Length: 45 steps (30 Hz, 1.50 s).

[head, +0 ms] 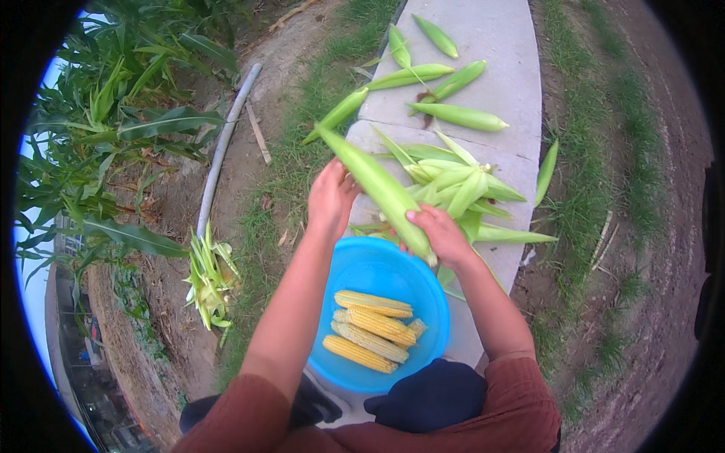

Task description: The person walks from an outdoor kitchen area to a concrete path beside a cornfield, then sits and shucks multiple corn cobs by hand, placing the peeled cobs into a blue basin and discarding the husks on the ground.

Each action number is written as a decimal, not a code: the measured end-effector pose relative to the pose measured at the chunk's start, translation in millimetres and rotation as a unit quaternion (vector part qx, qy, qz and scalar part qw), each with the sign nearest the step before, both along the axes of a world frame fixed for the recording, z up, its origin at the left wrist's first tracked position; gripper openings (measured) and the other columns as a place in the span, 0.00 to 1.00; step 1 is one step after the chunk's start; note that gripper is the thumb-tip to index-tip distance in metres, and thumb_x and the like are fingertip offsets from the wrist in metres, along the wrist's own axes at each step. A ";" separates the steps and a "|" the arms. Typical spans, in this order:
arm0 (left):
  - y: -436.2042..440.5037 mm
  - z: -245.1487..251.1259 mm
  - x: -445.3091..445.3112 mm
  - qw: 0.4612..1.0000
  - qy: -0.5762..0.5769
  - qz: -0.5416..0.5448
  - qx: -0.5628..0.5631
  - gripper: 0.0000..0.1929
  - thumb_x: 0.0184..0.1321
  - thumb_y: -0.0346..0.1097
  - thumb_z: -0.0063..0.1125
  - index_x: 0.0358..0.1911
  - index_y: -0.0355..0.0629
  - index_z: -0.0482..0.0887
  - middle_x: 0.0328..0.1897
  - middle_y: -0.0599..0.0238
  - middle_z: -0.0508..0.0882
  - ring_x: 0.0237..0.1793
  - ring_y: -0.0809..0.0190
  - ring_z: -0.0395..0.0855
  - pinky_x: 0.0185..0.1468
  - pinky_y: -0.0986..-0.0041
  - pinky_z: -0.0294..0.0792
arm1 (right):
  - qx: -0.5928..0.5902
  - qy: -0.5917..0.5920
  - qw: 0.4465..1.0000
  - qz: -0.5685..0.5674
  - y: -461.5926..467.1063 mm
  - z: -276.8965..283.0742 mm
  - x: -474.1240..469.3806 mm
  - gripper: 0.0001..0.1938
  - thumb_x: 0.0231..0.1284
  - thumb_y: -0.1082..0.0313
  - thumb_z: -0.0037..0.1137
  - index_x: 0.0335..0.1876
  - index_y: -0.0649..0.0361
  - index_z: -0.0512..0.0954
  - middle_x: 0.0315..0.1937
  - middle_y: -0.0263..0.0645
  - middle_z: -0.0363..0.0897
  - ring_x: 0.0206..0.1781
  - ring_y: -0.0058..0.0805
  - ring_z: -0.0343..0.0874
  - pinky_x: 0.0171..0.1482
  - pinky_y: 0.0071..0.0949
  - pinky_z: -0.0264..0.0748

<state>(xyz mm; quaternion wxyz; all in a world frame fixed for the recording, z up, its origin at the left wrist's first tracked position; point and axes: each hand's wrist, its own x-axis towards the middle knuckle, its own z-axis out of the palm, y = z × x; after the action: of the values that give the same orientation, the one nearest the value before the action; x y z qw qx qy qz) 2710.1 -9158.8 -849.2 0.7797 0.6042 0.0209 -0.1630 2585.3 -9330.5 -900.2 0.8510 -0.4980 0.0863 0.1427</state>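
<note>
My right hand (439, 235) grips the stem end of an unhusked ear of corn (376, 181), whose tip slants up and to the left. Beside the husk's left side is my left hand (333, 198), fingers curled near it; whether they touch it is unclear. Just below, a blue plastic basin (436, 340) holds several husked yellow corn cobs (376, 323). A heap of stripped green husks (453, 181) lies on the concrete strip right behind the held ear. Further up, several ears in their husks (464, 116) are spread out.
The concrete strip (498, 34) runs away from me between grassy soil edges. One green husk piece (546, 172) lies off its right edge. To the left are a grey pipe (221, 147), a second pile of husks (210, 283) and standing corn plants (141, 124).
</note>
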 end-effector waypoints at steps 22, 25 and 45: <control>-46.5 2.0 -52.5 0.976 0.080 -0.129 -0.154 0.11 0.68 0.31 0.45 0.47 0.35 0.79 0.46 0.48 0.86 0.50 0.53 0.84 0.57 0.60 0.77 | -0.130 0.070 0.983 -0.109 -2.5 21.5 -109.0 0.22 0.61 0.55 0.67 0.54 0.62 0.76 0.32 0.40 0.82 0.25 0.23 0.79 0.22 0.24 0.73; -48.3 -9.3 -42.5 0.963 0.151 -0.046 -0.220 0.12 0.68 0.33 0.45 0.42 0.33 0.81 0.41 0.50 0.85 0.44 0.53 0.84 0.56 0.59 0.76 | -0.326 -0.031 0.929 -0.170 -8.3 17.7 -94.6 0.25 0.56 0.58 0.72 0.55 0.64 0.78 0.41 0.40 0.85 0.40 0.27 0.84 0.44 0.28 0.79; -93.7 -28.9 -97.5 0.919 0.240 -0.057 -0.309 0.12 0.70 0.32 0.42 0.52 0.35 0.72 0.25 0.70 0.70 0.26 0.66 0.68 0.34 0.72 0.67 | 0.133 0.073 0.706 -0.692 -237.7 -37.1 -62.2 0.24 0.68 0.44 0.55 0.41 0.64 0.69 0.37 0.46 0.75 0.39 0.48 0.81 0.45 0.51 0.82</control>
<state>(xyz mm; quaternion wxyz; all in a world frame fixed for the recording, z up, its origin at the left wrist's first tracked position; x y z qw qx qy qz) 2612.6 -9252.4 -878.1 0.8886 0.2762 0.1217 -0.3453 2523.1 -9568.2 -937.3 0.7595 -0.1683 0.4485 -0.4402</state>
